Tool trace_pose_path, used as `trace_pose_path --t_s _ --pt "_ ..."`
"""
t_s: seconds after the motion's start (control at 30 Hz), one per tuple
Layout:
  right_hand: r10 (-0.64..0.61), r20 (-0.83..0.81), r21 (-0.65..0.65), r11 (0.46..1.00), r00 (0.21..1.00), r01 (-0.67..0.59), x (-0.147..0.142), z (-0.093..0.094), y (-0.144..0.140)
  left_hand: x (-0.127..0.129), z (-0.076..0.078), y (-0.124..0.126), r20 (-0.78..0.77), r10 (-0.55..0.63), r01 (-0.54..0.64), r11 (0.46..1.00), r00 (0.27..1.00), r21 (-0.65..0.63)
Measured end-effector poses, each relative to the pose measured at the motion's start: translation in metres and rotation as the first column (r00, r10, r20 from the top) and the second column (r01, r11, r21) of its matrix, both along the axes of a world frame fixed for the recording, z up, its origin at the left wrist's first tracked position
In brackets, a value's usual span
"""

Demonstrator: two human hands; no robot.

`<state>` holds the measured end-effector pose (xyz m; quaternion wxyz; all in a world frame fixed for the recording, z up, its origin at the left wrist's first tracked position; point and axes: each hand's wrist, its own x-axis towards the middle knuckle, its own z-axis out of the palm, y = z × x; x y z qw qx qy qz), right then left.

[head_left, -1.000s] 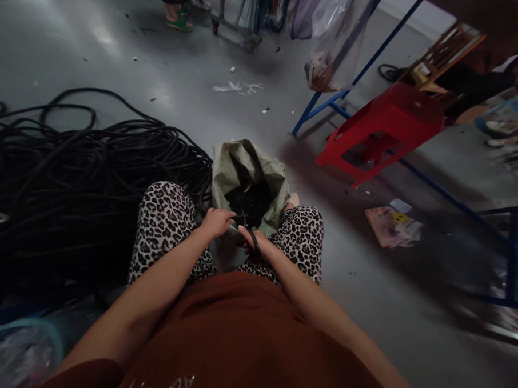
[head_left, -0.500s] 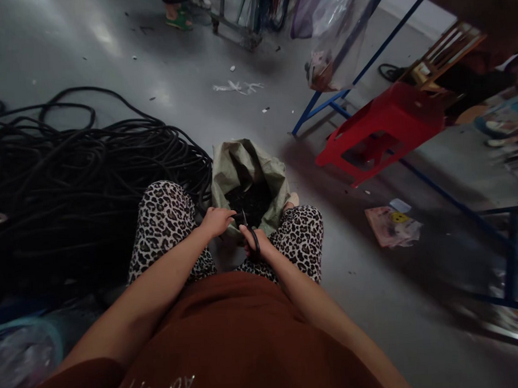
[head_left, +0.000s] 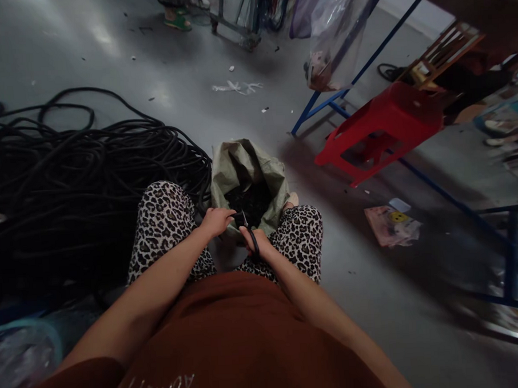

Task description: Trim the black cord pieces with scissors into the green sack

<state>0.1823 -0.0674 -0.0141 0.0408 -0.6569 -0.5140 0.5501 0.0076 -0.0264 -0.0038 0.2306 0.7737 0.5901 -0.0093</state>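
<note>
I see my right hand point(head_left: 256, 245) closed around the black loop handles of the scissors point(head_left: 248, 229), whose tips point over the open mouth of the green sack point(head_left: 249, 166) between my knees. My left hand point(head_left: 217, 220) has its fingers pinched shut on a short black cable end point(head_left: 236, 216), just beside the blades. To cut cleanly I judge the cable should sit deep in the blades, directly above the sack, with the big cable pile point(head_left: 70, 185) at my left kept clear
</note>
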Motion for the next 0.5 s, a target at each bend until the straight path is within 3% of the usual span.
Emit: trace_pose_path --t_s 0.3,0.5 --pt "0.132 0.124 0.117 0.982 0.983 -0.147 0.002 0.012 0.001 -0.001 -0.003 0.001 0.023 0.018 -0.019 1.000 1.000 0.010" --pt "0.135 0.149 0.095 0.984 0.980 -0.150 0.002 0.014 0.001 0.000 0.002 0.002 0.008 0.027 -0.027 1.000 1.000 -0.001"
